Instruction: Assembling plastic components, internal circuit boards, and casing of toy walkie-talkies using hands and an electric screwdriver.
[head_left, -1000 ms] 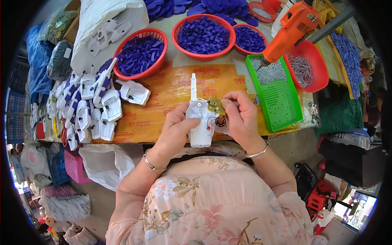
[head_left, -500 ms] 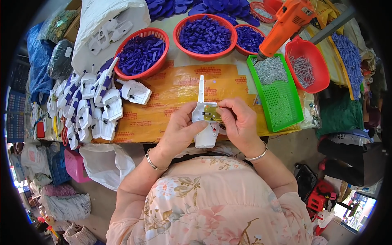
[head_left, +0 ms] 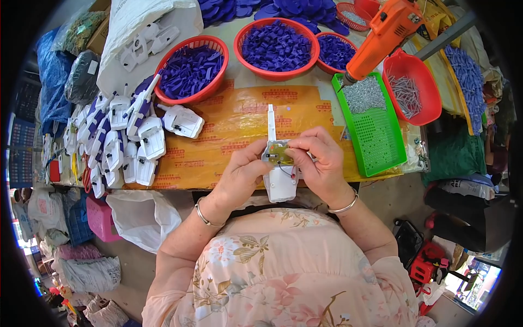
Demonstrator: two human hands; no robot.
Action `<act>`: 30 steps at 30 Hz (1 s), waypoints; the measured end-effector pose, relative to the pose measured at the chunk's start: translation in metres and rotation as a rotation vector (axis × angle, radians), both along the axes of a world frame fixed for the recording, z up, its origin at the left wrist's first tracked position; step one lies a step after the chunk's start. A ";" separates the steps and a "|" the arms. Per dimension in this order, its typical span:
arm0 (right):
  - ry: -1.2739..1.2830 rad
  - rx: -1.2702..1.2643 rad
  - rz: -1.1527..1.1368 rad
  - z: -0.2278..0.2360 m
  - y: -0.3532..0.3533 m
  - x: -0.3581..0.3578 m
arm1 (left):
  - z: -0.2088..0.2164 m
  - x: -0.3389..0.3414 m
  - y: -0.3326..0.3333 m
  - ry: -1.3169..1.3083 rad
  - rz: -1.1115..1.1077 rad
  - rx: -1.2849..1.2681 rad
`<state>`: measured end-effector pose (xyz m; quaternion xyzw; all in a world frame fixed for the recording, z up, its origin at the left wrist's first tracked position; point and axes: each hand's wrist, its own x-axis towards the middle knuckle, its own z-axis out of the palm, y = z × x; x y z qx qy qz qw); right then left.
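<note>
A white plastic housing half [head_left: 282,185] with a narrow upright stem stands out over the near table edge between my hands. My left hand [head_left: 243,169] is closed on its left side, thumb along the edge. In the upper part of the shell lies a small green circuit board [head_left: 277,154] with thin wires running off its lower right. My right hand [head_left: 320,161] pinches the board's right edge between thumb and fingers. Whether the board is fully seated I cannot tell.
Several white-and-purple housings [head_left: 150,139] are heaped at the left. Red baskets [head_left: 188,100] of purple parts stand behind. At the right are a green tray [head_left: 381,155] with small screws, a red scoop [head_left: 433,111] of longer metal pieces and an orange power screwdriver [head_left: 381,41] above the tray.
The circuit board now lies flatter and more to the left inside the shell. My left thumb has drawn back from the shell's middle to its edge.
</note>
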<state>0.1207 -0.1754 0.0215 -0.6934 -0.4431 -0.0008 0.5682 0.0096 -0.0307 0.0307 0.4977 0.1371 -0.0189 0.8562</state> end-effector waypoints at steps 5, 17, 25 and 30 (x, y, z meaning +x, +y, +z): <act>-0.043 -0.010 0.031 0.002 -0.001 -0.001 | -0.002 -0.002 0.006 0.032 -0.047 0.065; -0.177 0.008 0.052 -0.006 0.001 0.001 | 0.004 -0.001 0.012 0.009 -0.172 -0.051; -0.307 -0.035 0.024 0.001 0.007 -0.001 | 0.006 0.000 0.013 -0.006 -0.095 -0.176; -0.305 -0.047 -0.027 0.000 0.008 -0.004 | 0.008 0.000 0.012 -0.027 -0.061 -0.149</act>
